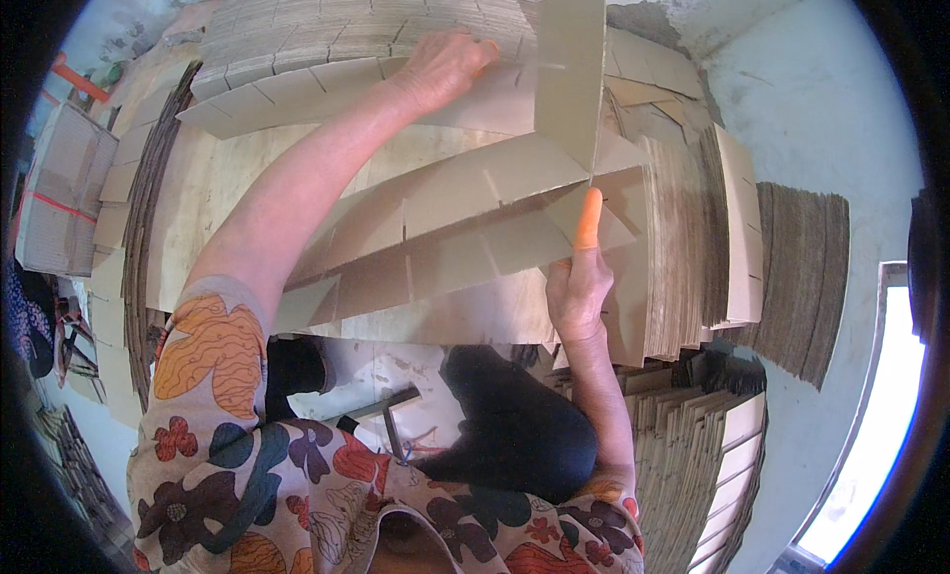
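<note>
My left hand reaches to the far side of the table, its fingers curled at a long slotted cardboard strip. An orange finger cover shows on one finger. My right hand, with an orange cover on its thumb, grips the right end of the near slotted cardboard strips; its other fingers are mostly hidden behind the cardboard. A shorter cardboard piece stands upright across that end, above my right thumb. The near strips lie slanted over the wooden tabletop.
Stacked slotted cardboard lines the table's far side. More stacks stand at the right, with another bundle against the wall. Below right are further cardboard pieces. A carton is at the far left.
</note>
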